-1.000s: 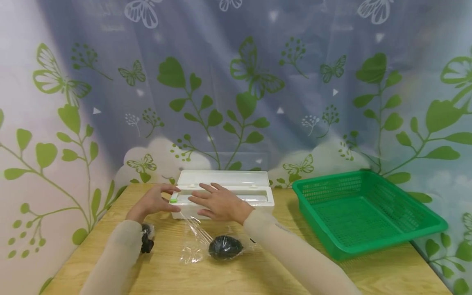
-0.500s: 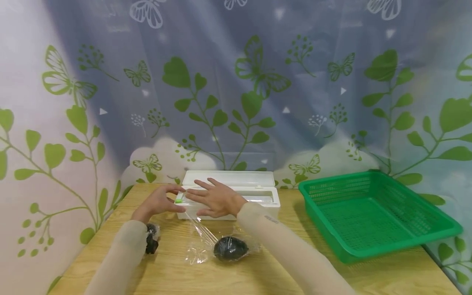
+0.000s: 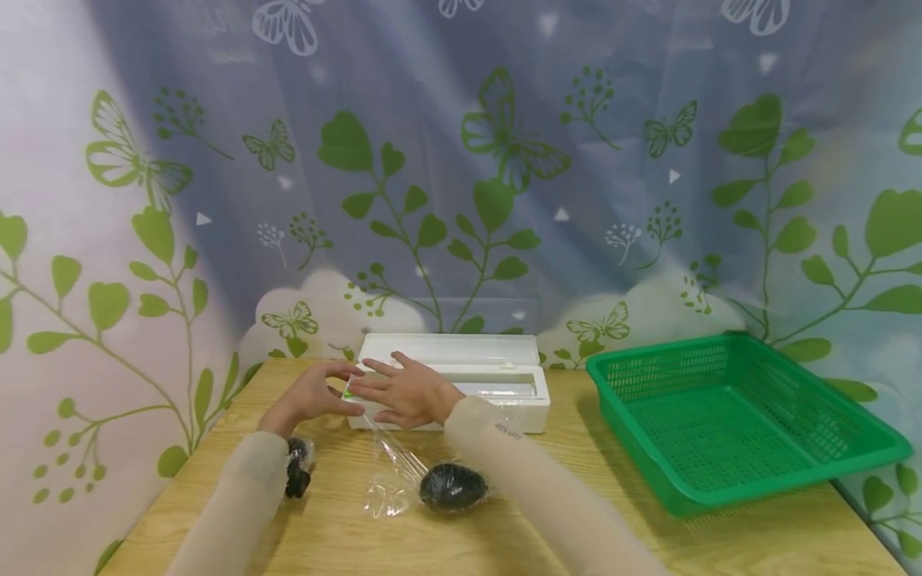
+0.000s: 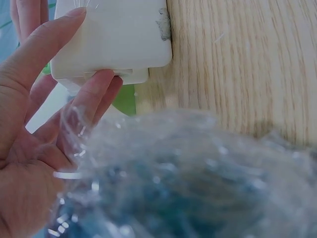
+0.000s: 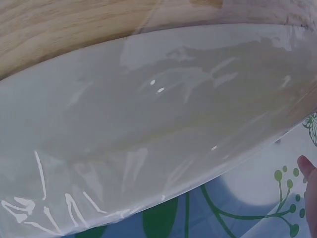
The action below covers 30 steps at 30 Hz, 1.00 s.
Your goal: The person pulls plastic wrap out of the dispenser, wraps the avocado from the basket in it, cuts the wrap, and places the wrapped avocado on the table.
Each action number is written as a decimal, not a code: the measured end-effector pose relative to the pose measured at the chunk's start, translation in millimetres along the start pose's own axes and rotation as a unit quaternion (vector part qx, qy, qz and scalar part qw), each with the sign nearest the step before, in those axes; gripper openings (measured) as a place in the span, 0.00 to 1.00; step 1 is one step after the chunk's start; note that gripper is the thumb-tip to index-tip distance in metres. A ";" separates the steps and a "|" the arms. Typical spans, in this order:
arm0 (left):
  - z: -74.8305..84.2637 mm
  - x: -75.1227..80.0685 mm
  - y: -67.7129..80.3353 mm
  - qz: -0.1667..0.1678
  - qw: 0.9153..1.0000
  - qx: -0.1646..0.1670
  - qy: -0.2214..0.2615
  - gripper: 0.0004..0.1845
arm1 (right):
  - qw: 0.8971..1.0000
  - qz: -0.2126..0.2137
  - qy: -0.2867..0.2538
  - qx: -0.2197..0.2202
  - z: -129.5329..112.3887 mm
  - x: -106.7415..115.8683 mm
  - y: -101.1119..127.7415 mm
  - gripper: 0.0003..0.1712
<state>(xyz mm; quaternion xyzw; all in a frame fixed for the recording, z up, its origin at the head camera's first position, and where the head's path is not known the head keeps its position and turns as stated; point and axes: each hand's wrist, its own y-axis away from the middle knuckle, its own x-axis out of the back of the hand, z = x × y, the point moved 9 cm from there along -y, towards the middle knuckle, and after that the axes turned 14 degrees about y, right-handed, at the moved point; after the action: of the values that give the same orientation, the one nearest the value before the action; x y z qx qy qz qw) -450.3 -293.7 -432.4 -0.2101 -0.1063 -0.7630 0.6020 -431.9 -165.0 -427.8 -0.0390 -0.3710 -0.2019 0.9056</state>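
Item: white cling-film dispenser box (image 3: 461, 382), lid raised, standing at the far edge of the wooden table (image 3: 576, 512), left of centre.
Green slider: small green tab (image 3: 349, 393) at the box's left end, between the two hands; in the left wrist view a green patch (image 4: 125, 99) shows under the box corner (image 4: 114, 37).
Left hand: left hand (image 3: 308, 394) at the box's left end, fingers lightly bent, thumb and fingertips (image 4: 96, 87) touching the end of the box; no firm grip shows.
Right hand: right hand (image 3: 403, 392) laid palm down over the left part of the box, fingers straight and spread, pointing left; whether it presses the box or hovers just above cannot be told.
Film: clear plastic film (image 3: 392, 468) runs from the box front down to the table, crumpled at its near end.
Dark object: black oval lump (image 3: 452, 488) on the table near the box, lying on or under the film; its nature is hard to make out.
Basket: green mesh basket (image 3: 742, 416) on the right, well apart from the hands.
Backdrop: curtain (image 3: 461, 160) printed with green leaves and butterflies.
Writing: small mark on the right sleeve (image 3: 508, 433), too small to read; no brand legible on the box.
Obscured: left wrist view mostly filled by blurred crinkled film (image 4: 188, 178); right wrist view by a smooth pale film-covered surface (image 5: 148, 124), with one fingertip (image 5: 308, 166) cut off at the edge. Small black device (image 3: 298, 466) at the left wrist is partly hidden.
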 end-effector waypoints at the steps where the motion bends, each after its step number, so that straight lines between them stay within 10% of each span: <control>1: 0.1 -0.4 0.0 0.000 1.000 0.000 0.001 0.38 | 1.000 0.000 0.003 0.001 -0.3 -0.3 -0.3 0.39; 30: 2.1 -2.3 1.0 -0.005 1.000 0.014 0.002 0.38 | 1.000 -0.015 0.016 0.002 -1.1 3.1 2.7 0.38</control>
<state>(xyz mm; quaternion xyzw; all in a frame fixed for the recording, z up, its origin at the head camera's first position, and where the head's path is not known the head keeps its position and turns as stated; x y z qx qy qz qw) -448.5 -291.1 -431.6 -0.1997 -0.1175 -0.7646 0.6014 -428.2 -163.8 -426.3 -0.0290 -0.3574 -0.2151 0.9084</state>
